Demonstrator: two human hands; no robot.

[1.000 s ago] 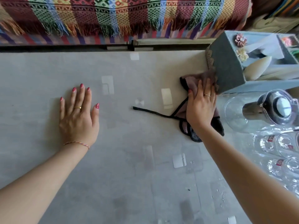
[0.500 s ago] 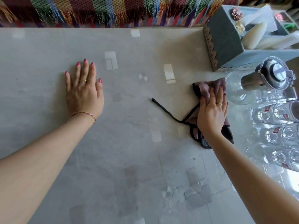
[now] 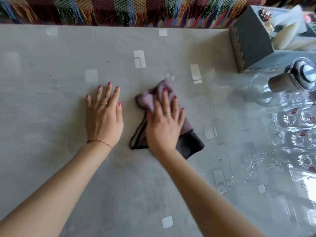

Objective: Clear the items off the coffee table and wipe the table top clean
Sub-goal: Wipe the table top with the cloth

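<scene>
The grey glossy coffee table top (image 3: pixel 59 168) fills the view. A mauve cloth with a black edge (image 3: pixel 147 100) lies crumpled near its middle. My right hand (image 3: pixel 163 124) presses flat on the cloth with straight, spread fingers. Just left of it, my left hand (image 3: pixel 103 117) rests flat on the bare table top, fingers straight, holding nothing. The cloth's middle is hidden under my right hand; a dark corner sticks out at its lower right.
At the right edge stand a clear glass jug with a metal lid (image 3: pixel 273 88) and several drinking glasses (image 3: pixel 297 120). A grey-blue tissue box (image 3: pixel 251 36) stands at the back right. A striped fringed throw (image 3: pixel 119 9) lines the far edge.
My right hand has slid the cloth leftward from beside the jug to the middle of the table, close to my left hand. The left hand stayed flat on the table.
</scene>
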